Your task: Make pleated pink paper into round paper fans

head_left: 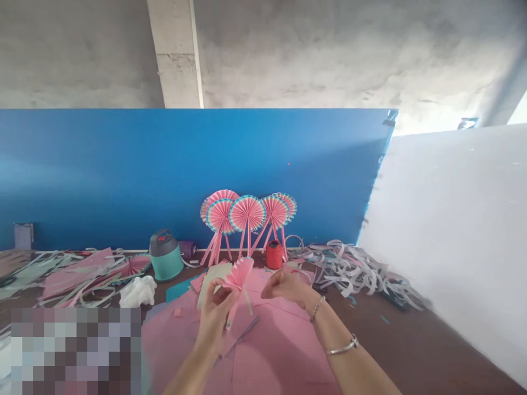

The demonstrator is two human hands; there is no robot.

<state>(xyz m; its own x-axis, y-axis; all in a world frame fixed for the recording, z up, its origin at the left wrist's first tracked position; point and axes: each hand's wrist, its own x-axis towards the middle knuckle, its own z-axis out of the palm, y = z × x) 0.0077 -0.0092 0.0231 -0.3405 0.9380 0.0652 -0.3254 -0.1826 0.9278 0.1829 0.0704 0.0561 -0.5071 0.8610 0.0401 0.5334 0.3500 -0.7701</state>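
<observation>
Pink pleated paper fan (pixel 240 277) is being held above a large pink paper sheet (pixel 280 351) on the bench (pixel 395 340), the left hand (pixel 214 315) gripping its lower end, the right hand (pixel 287 285) hovering half-open just beside it.

Finished pink paper fans (pixel 247 214) on paper sticks lean against a blue board (pixel 164 175), behind a red thread spool (pixel 274 254) and a teal-and-grey flask (pixel 166 255). Pale paper strips (pixel 349 271) heap on the table (pixel 395 340) beside a white partition (pixel 448 241); a crumpled white wad (pixel 138 291) lies left.
</observation>
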